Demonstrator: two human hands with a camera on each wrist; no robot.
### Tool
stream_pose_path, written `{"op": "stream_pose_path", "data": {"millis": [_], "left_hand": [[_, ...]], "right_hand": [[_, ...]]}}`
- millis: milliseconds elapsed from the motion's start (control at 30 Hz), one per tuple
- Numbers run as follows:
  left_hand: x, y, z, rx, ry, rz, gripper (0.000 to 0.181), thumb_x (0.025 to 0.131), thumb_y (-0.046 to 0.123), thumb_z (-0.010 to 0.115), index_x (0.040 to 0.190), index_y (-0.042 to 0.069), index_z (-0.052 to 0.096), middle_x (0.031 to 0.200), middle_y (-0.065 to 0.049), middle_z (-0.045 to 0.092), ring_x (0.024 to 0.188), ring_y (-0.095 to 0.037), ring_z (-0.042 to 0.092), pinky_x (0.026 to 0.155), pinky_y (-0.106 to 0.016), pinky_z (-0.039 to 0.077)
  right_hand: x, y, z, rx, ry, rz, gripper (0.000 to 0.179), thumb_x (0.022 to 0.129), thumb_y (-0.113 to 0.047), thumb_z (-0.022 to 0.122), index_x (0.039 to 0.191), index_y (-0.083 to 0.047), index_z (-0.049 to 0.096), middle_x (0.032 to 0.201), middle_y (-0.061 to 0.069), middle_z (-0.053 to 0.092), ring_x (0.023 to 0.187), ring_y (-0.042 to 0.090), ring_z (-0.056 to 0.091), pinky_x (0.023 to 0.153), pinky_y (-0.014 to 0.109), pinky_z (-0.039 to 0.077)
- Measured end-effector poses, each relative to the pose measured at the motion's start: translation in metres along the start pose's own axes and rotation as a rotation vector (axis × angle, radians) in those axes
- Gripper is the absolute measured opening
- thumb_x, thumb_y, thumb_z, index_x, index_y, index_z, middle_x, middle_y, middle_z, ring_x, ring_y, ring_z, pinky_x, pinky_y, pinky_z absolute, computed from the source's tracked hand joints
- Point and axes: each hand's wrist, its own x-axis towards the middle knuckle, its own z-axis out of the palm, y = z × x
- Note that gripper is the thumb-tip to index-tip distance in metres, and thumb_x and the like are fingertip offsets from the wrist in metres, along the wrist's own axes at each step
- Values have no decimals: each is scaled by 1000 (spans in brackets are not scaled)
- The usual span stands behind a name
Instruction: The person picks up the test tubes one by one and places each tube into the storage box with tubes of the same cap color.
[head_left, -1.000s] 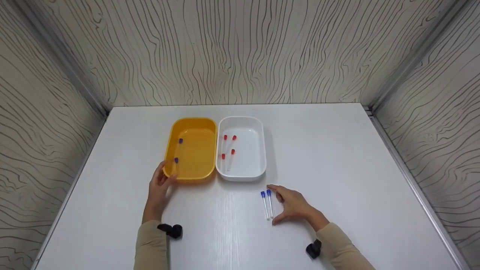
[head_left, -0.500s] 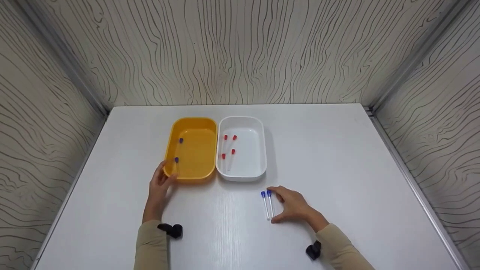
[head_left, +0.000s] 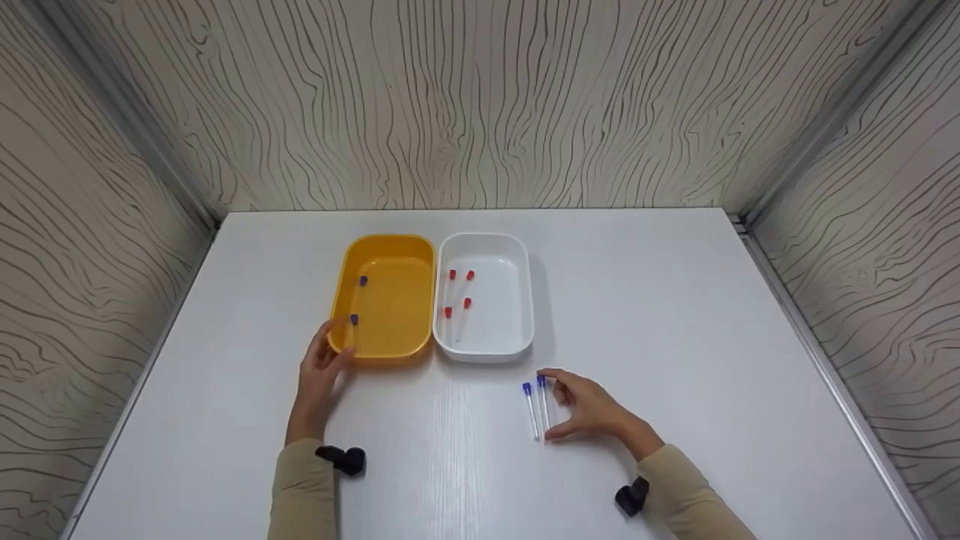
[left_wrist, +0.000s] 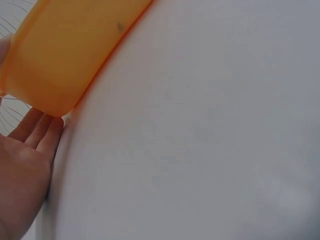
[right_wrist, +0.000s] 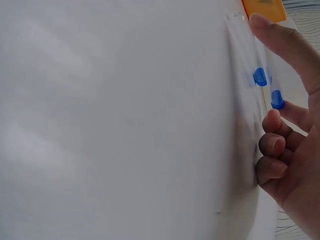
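Note:
My right hand (head_left: 589, 405) pinches a blue-capped test tube (head_left: 544, 405) lengthwise, index finger at the cap and thumb at the clear end. Beside it on the table lies another tube with a blue cap (head_left: 527, 388). In the right wrist view both caps show, the pinched tube's cap (right_wrist: 277, 99) meeting the index finger; the other fingers are curled. My left hand (head_left: 319, 375) grips the near left corner of the yellow tray (head_left: 386, 356), thumb on the near side and fingers around the left. Two blue-capped tubes lie inside that tray, the nearer cap (head_left: 354, 319) close to the hand.
A white tray (head_left: 486, 354) stands against the yellow one's right side and contains several red-capped tubes (head_left: 461, 322). White table (head_left: 645, 300) surface extends right of the trays. Wood-grain panels (head_left: 465, 105) enclose the back and sides.
My right thumb and index finger have closed on the right-hand blue-capped tube. That tube has shifted slightly right, away from its neighbour. My left hand stays at the yellow tray.

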Motion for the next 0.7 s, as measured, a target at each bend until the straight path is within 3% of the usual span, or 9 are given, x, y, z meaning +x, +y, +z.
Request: {"op": "stream_pose_path", "data": {"millis": [300,700], "left_hand": [[0,-1,-1,-6,-3,-28,67,92,31,64,149,36,30,163,-5,22,147,-21,30,123,-41,26],[0,0,-1,-36,-12,-44,68,91,33,66,148,39,30,163,-1,21,148,-18,28,124,-39,25]], "right_hand": [[5,-12,-8,93,2,-9,93,61,-32,90,138,-4,46,85,10,54,75,4,40,65,16,33],[16,-33,-18,148,13,-16,90,64,-22,90,138,-2,44,84,5,48,76,17,42,62,16,34]]}}
